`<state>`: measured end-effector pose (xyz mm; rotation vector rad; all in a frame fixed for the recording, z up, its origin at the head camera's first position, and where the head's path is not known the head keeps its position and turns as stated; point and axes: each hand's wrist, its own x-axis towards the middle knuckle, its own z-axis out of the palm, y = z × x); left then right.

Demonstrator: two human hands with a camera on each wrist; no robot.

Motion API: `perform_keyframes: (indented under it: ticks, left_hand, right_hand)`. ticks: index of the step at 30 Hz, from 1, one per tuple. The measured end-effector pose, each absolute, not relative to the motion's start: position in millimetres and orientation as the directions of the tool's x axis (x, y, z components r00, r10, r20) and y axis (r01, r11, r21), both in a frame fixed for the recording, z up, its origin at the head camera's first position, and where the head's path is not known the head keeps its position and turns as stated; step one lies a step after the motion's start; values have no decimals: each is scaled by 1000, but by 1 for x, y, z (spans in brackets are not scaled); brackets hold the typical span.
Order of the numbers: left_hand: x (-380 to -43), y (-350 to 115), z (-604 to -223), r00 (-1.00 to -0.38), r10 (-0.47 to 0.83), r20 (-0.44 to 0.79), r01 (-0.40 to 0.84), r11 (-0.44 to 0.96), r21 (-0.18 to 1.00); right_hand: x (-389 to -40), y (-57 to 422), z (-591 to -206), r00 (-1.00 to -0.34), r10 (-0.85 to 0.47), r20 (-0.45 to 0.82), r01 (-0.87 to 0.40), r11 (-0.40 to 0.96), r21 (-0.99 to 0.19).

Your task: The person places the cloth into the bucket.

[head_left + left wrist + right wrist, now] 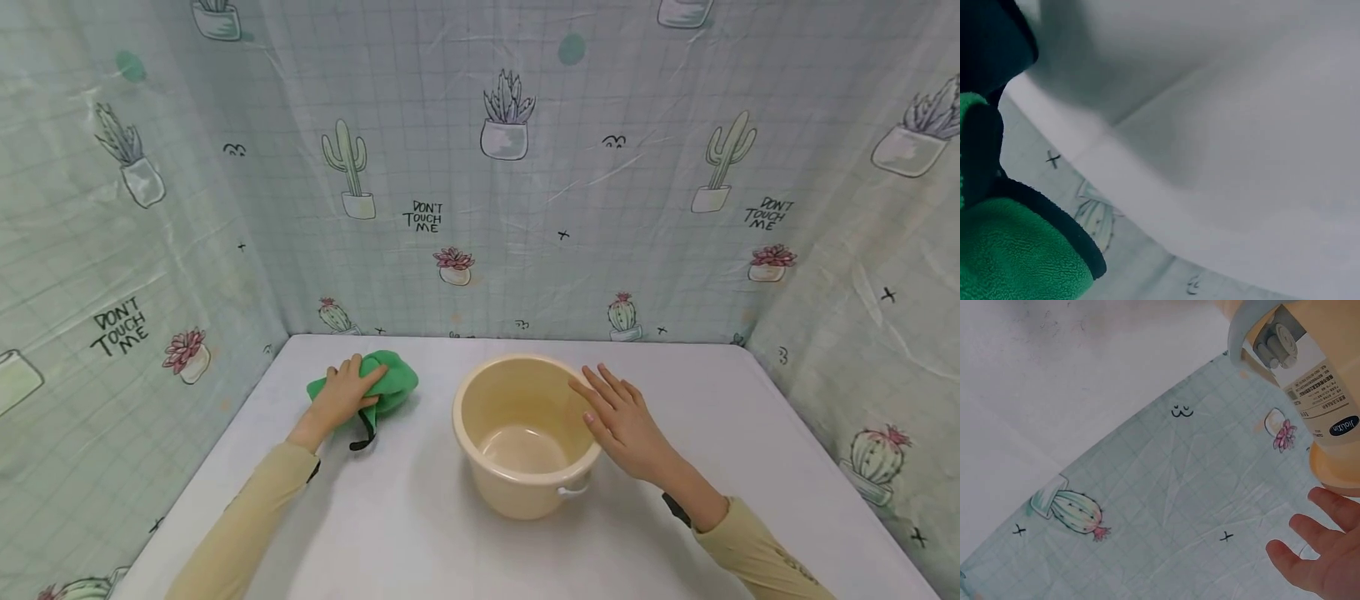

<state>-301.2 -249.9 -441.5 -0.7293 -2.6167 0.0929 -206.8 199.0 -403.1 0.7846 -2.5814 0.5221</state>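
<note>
The printed sheet (pixel 150 250), with plant drawings and lettering, stands along the left, far and right edges of the white table (pixel 360 533). Near the table's far left corner, the left hand (pixel 339 398) lies over a green cloth (pixel 399 382) and grips it, with the fabric bunched beneath and beyond the fingers. The cloth carries a dark edging (pixel 1054 219) (its pile shows plainly in the left wrist view), and one end droops towards the near edge.

Right of the cloth and well apart from it, a cream bucket (pixel 510 496) stands upright, about midway between the left and right edges. A pale handle (pixel 574 490) hangs at its near right side; a printed label (pixel 1325 394) is on its wall.

At the bucket's right rim, the right hand (pixel 624 423) holds nothing, its fingers extended and spread. Whether a fingertip touches the rim cannot be told.
</note>
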Motion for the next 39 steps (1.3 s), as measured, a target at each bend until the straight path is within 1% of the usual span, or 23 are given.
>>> perform_keyframes:
  ticks: [4, 12, 17, 20, 27, 33, 39]
  left_hand:
    - [-297, -247, -429, -728, 536, 428, 504, 841, -195]
    - [-285, -238, -400, -700, 559, 446, 522, 825, -215]
    - [-278, -230, -379, -652, 571, 498, 545, 810, -217]
    - [-274, -223, -365, -611, 589, 529, 566, 792, -229]
    - [-262, -202, -333, -489, 652, 579, 607, 731, -311]
    - [-248, -177, -309, -380, 718, 583, 642, 659, -391]
    - [-237, -149, -294, -275, 761, 588, 641, 600, -478]
  right_hand:
    - [-206, 199, -404, -764, -449, 463, -594, 770, -232]
    - [-206, 199, -403, -762, -450, 466, -594, 772, -226]
    - [-206, 198, -405, -757, -449, 474, -595, 773, -219]
    - [-207, 198, -405, -755, -450, 477, -598, 772, -218]
    - [-207, 199, -407, -754, -449, 479, -597, 772, -216]
    - [-207, 199, -407, -753, -448, 481, -599, 769, -223]
    - [-208, 200, -407, -754, -447, 481, -599, 769, -223]
